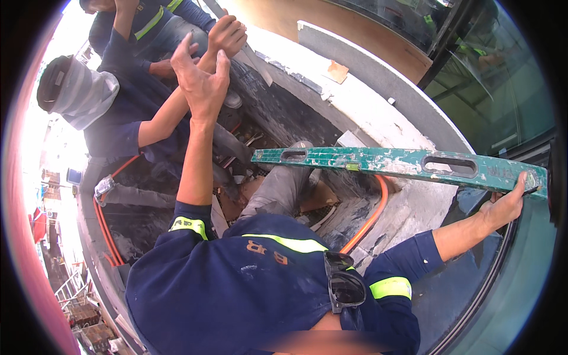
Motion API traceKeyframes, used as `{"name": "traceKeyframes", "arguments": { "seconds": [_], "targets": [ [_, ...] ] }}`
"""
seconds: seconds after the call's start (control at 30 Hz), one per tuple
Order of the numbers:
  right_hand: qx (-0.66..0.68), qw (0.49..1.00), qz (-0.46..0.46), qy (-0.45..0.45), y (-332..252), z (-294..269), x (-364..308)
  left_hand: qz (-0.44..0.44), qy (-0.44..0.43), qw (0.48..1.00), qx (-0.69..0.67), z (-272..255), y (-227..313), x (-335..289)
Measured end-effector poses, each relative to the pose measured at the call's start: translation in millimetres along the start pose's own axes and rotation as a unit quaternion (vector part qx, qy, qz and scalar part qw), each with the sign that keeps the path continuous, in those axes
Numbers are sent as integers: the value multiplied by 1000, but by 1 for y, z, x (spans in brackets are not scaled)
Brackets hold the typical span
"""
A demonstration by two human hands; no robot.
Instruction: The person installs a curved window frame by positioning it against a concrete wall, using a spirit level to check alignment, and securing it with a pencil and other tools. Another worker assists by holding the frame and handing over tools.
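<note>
My right hand [504,204] grips the right end of a long green spirit level [378,158], its thumb up along the end. The level is worn and spattered with white, with oval hand slots and a small yellow-green vial. It reaches leftward across the space in front of my chest, its far-left end over my grey trouser leg [275,186]. Raised at upper left, my left hand [202,83] is empty, with thumb and fingers apart. Just behind it, a co-worker's hand [228,36] is closed near a long grey metal blade [255,64].
A co-worker in a cap and cloth wrap [89,89] crouches at left, another person [154,23] behind. A white-topped ledge [355,83] curves along the right, beside glass panes [497,89]. Orange conduit [370,222] bends up near my legs. A drop with scaffolding [74,290] shows at far left.
</note>
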State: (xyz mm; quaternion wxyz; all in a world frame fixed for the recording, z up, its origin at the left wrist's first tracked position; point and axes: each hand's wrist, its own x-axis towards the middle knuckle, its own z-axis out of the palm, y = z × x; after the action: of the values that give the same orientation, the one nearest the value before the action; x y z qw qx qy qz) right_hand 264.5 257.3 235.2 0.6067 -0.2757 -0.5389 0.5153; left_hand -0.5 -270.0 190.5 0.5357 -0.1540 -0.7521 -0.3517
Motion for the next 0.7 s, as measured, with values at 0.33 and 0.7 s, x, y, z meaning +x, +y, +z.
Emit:
{"name": "traceKeyframes", "arguments": {
  "seconds": [0.33, 0.7],
  "targets": [
    [54, 998, -14, 8, -10, 19, -17, 448, -228, 827, 251, 26, 64, 127],
    [30, 997, -12, 66, -6, 7, -9, 407, -329, 830, 194, 72, -8, 121]
  ]
}}
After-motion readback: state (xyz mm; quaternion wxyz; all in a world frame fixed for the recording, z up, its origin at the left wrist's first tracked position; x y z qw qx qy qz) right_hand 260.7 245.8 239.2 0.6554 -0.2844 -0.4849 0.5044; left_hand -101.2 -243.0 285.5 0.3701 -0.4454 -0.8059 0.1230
